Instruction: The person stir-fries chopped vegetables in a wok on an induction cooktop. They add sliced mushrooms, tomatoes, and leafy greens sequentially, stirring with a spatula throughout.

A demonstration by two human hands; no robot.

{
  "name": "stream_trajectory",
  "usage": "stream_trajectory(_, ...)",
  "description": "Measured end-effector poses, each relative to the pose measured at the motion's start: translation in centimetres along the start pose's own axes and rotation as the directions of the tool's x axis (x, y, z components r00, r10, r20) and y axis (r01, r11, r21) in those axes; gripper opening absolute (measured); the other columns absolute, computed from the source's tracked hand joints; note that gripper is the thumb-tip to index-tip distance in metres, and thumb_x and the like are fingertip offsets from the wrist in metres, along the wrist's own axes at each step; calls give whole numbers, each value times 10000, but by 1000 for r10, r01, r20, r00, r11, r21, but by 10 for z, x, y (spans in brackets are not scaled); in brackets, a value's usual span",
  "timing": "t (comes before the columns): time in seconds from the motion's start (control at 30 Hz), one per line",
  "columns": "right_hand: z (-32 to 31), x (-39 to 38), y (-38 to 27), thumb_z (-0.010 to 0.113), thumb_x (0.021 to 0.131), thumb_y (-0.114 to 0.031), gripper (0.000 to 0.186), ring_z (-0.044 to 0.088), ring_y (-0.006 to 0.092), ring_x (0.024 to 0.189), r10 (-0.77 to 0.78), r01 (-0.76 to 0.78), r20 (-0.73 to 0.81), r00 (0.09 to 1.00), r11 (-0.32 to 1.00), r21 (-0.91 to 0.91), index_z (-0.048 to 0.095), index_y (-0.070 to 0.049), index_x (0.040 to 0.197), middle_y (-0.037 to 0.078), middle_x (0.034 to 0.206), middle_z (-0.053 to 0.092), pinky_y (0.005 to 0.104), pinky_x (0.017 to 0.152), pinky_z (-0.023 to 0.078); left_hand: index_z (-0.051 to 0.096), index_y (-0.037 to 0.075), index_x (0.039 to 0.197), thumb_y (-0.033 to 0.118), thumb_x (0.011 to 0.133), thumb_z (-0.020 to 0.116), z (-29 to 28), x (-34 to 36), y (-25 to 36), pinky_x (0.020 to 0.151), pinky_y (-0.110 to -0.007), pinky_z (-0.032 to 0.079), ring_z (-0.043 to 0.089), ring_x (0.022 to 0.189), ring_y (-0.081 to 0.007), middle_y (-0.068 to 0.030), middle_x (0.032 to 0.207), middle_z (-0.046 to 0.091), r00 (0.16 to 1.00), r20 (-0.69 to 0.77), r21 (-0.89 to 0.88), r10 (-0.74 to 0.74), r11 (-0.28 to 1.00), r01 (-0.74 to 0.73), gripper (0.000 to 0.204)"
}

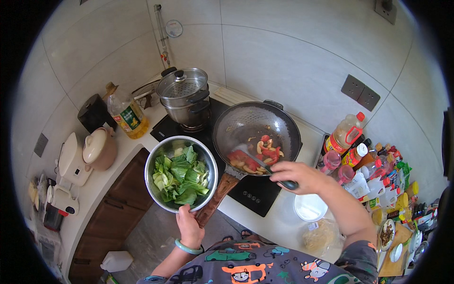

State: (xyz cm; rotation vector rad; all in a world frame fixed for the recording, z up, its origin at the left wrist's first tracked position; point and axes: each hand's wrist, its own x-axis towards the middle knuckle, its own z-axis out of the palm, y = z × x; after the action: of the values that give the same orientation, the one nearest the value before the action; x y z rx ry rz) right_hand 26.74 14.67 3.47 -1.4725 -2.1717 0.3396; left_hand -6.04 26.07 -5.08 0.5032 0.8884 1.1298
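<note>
My left hand (pixel 189 228) grips the lower rim of a steel mixing bowl (pixel 150 185), holding it up beside the wok. Chopped leafy greens (pixel 182 171) fill the bowl. My right hand (pixel 305 179) is closed round the dark handle of a spatula (pixel 288 185), whose blade reaches down into the wok (pixel 232 122). Red pieces, perhaps tomato or sausage, and pale slices (pixel 267 152) lie in the wok's lower part, around the blade. The wok's wooden handle (pixel 218 195) points toward me, passing close by the bowl and my left hand.
A steamer pot (pixel 182 94) with a glass lid stands on the black hob (pixel 253 199). An oil bottle (pixel 126 113) and a beige pot (pixel 99 150) are left. Crowded seasoning bottles (pixel 373 175), a white container (pixel 309 207) and a plastic bag (pixel 321 236) are right.
</note>
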Motion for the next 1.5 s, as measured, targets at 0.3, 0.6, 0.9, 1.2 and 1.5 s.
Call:
stream_trajectory(0.3,-103,-42,-71,734,729,-2,350,635,277,1029,172,-171,39,984,985,-30,686,-103,1061,110,1136,646,355,845,530,523,18,1003,153,896,500,-7,1,0,803,-361,497,617,854,-209,-78,951,589,1000,9,26,-6,1000,5,174)
stream_trajectory(0.6,-30,-9,-3,713,769,-22,208,654,295,935,190,-232,-321,928,968,-97,679,-51,971,145,1005,661,364,801,532,528,16,1019,152,892,503,-11,7,-4,796,-356,483,594,850,-191,-73,948,586,999,34,19,-13,1000,12,188)
stream_trajectory(0.9,16,55,58,724,762,-70,180,661,312,855,275,-465,-824,494,885,17,692,-60,938,135,911,672,370,772,528,539,31,1007,160,893,519,-7,1,-3,797,-341,458,570,858,-172,-54,948,577,1000,15,8,-8,1000,8,173)
stream_trajectory(1.2,-3,35,12,740,736,-51,360,607,314,1097,76,-77,-30,997,996,-40,661,-93,1085,128,1243,598,400,895,514,539,46,1010,172,884,534,-1,-1,0,784,-339,452,559,859,-171,-41,935,568,1000,-6,23,-6,1000,6,178)
stream_trajectory(1.5,-66,-12,-47,729,752,-27,357,620,313,1068,106,-111,145,984,994,26,659,-97,1096,129,1220,607,379,861,527,540,29,1027,169,881,518,-11,2,-2,818,-355,476,596,876,-198,-72,968,587,1000,23,26,-3,1000,3,203)
